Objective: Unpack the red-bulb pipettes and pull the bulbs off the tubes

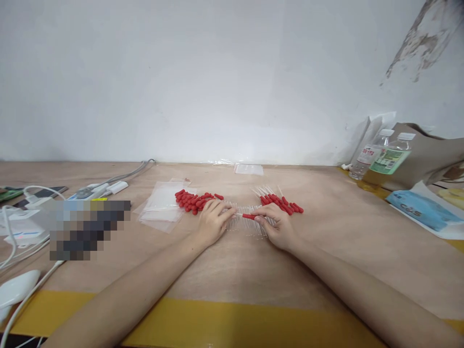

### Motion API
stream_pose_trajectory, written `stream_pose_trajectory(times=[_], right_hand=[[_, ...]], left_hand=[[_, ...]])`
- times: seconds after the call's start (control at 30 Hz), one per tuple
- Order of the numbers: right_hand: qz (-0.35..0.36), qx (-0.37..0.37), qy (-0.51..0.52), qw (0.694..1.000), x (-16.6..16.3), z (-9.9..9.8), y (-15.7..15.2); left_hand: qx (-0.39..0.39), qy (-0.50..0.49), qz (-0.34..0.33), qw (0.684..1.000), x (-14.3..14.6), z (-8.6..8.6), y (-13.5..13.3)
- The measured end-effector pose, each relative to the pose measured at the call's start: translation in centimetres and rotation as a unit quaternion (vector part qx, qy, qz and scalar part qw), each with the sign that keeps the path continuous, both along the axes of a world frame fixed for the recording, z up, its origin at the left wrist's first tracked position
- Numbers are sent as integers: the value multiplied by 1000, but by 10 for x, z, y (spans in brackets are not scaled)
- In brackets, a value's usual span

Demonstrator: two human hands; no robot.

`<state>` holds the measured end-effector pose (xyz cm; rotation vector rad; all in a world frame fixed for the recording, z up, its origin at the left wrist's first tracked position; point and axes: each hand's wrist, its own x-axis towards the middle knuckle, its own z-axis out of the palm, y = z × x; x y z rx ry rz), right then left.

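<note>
My left hand (213,222) and my right hand (276,224) meet at the middle of the wooden table (232,270). Between their fingertips is one thin clear tube with a red cap (248,216); both hands pinch it. Under the hands lies a row of several clear tubes (246,223). A pile of loose red caps (194,200) sits just behind my left hand. Behind my right hand lies a heap of capped tubes (279,200), red ends toward me.
Clear plastic bags (161,208) lie left of the caps, another (248,169) by the wall. Cables, a power strip and white devices (25,217) crowd the left side. Two bottles (380,157), a brown bag and a blue packet (416,208) stand at the right.
</note>
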<state>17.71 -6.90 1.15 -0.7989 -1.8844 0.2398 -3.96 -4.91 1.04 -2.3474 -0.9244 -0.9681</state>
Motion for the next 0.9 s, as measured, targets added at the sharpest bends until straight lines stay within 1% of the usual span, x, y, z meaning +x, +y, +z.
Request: stream_pose_trajectory(times=[0.07, 0.13, 0.23, 0.3, 0.37, 0.53, 0.7, 0.9], right_hand=[[-6, 6, -28, 1000, 0, 0, -2], [-41, 32, -82, 995, 0, 0, -3], [-98, 103, -185, 972, -2, 0, -3], [-114, 147, -235, 954, -5, -1, -3], [-116, 179, -263, 941, -7, -2, -3], [-95, 225, -281, 928, -5, -5, -2], [-67, 256, -293, 919, -3, -7, 0], [-52, 285, -291, 912, -5, -6, -2]], left_hand=[[-3, 12, -3, 1000, 0, 0, -1], [5, 26, -6, 1000, 1, 2, -4], [31, 50, -26, 998, 6, 5, -8], [48, 62, -38, 996, 9, 6, -12], [56, 67, -44, 995, 11, 7, -15], [39, 66, -55, 996, 13, 7, -19], [26, 53, -72, 996, 10, 6, -19], [-4, 14, -99, 995, 12, -3, -19]])
